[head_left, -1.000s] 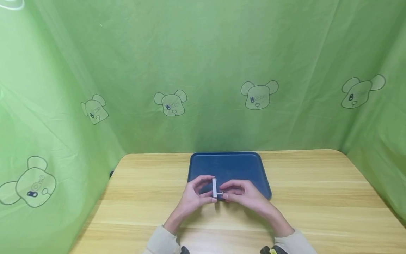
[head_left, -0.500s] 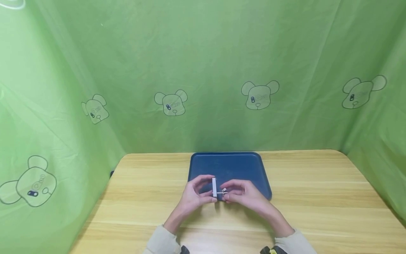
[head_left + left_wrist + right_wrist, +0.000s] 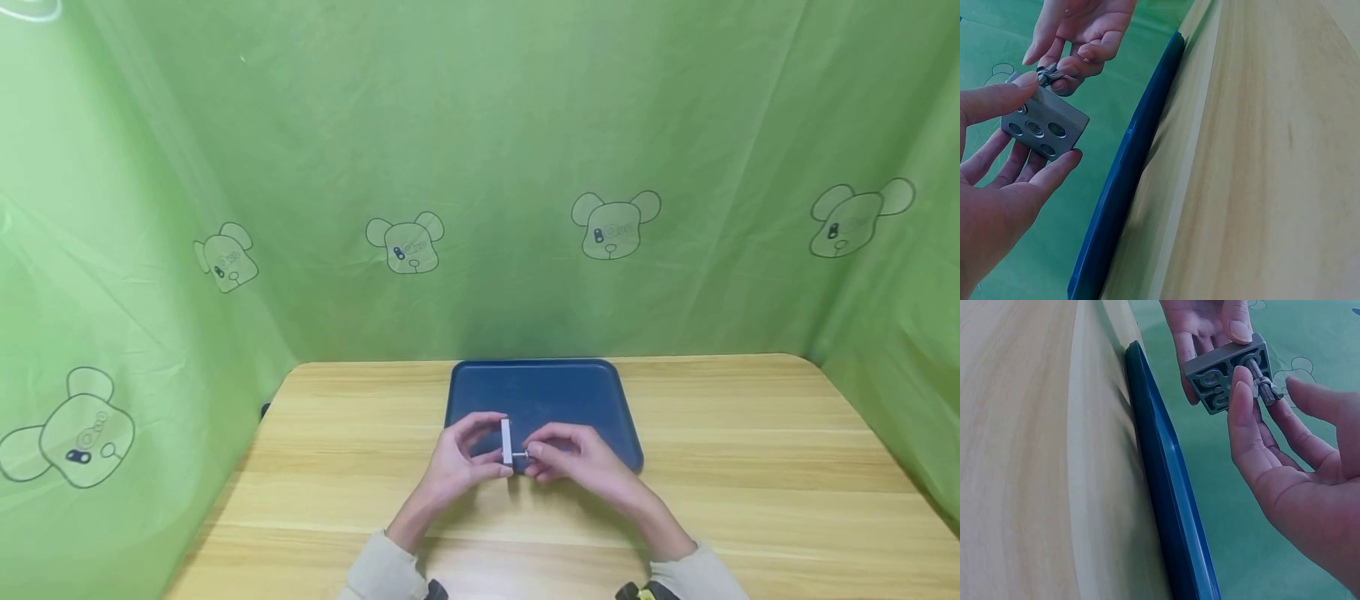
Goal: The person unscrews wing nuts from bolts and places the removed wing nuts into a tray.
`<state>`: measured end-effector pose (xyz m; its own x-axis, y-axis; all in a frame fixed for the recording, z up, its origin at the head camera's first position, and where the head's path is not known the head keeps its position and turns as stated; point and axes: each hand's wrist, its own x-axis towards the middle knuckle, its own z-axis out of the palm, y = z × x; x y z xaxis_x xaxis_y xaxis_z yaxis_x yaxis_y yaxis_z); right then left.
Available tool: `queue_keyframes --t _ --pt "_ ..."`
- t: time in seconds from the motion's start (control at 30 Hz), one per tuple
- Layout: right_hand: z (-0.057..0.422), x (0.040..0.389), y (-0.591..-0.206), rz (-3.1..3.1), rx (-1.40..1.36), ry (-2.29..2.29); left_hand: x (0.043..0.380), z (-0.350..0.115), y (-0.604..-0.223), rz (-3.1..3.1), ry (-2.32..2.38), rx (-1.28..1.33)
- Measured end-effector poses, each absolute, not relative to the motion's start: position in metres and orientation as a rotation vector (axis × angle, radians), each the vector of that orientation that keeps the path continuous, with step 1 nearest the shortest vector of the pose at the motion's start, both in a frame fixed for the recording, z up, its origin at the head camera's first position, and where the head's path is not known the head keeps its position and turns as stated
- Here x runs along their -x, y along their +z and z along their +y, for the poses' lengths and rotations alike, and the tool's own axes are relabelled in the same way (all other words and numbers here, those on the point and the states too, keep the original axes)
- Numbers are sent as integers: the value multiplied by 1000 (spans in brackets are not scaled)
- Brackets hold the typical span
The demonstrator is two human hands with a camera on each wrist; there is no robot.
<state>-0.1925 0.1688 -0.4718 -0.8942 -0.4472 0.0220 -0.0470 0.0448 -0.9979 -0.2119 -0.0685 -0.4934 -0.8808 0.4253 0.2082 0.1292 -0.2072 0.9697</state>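
Observation:
My left hand [image 3: 459, 460] holds a small grey metal block [image 3: 1047, 122] by its edges, thumb on one side and fingertips on the other. Round holes, one of them threaded, show on its face in the left wrist view. From the block's recessed opposite face, a threaded bolt [image 3: 1254, 366] sticks out toward my right hand [image 3: 581, 458]. A wing nut [image 3: 1264, 384] sits on the bolt, away from the block's face. My right thumb and fingers are curled around this nut and partly cover it. Both hands are raised over the near edge of the blue tray.
The blue tray [image 3: 536, 387] lies on the wood-grain table [image 3: 750, 450], toward its far edge. A green curtain [image 3: 495, 167] with printed bear heads surrounds the table at the back and sides.
My right thumb has moved up and forward over the wing nut, whose upright wing showed half a second ago. The left hand and block have stayed almost still.

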Motion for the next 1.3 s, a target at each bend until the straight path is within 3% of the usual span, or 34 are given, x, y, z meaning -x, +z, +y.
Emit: queue_keyframes --t 1.3 --pt "171 193 -471 2009 492 -1936 212 -68 -495 1842 2193 -652"
